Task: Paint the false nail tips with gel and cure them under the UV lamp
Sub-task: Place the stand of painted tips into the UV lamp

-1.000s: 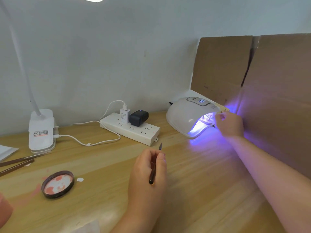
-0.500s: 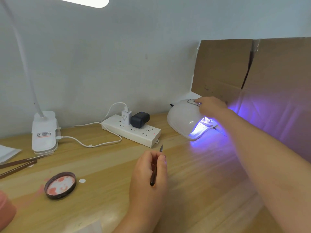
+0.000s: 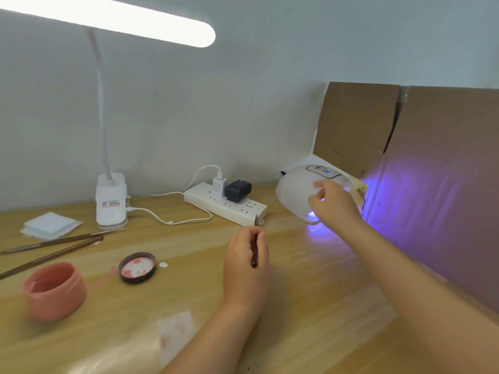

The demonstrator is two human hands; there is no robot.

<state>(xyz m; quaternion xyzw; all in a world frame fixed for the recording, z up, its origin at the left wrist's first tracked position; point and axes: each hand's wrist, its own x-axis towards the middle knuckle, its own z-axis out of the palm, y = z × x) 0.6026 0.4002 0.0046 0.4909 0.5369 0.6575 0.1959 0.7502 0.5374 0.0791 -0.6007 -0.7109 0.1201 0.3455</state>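
The white UV lamp (image 3: pixel 293 190) stands at the back right of the wooden desk and throws violet light from its opening. My right hand (image 3: pixel 334 203) hovers just in front of that opening, blurred, fingers loosely apart and nothing visible in them. It hides the inside of the lamp, so no nail tips show. A tan strip end (image 3: pixel 360 188) sticks out at the lamp's right side. My left hand (image 3: pixel 247 265) rests mid-desk, closed around a thin dark brush (image 3: pixel 254 255). The open pink gel jar (image 3: pixel 54 290) sits front left, its lid (image 3: pixel 137 267) upside down beside it.
A power strip (image 3: pixel 229 206) with two plugs lies against the wall. The desk lamp's base (image 3: pixel 111 203) is left of it. Two spare brushes (image 3: pixel 54 242) and white pads (image 3: pixel 50 225) lie at the far left. Cardboard panels (image 3: pixel 432 171) wall off the right side. A stained tissue (image 3: pixel 175 336) lies near my left forearm.
My right hand went from the lamp's right side up to its top panel, then came down in front of the opening. The view has tilted down and left. My left hand has stayed put.
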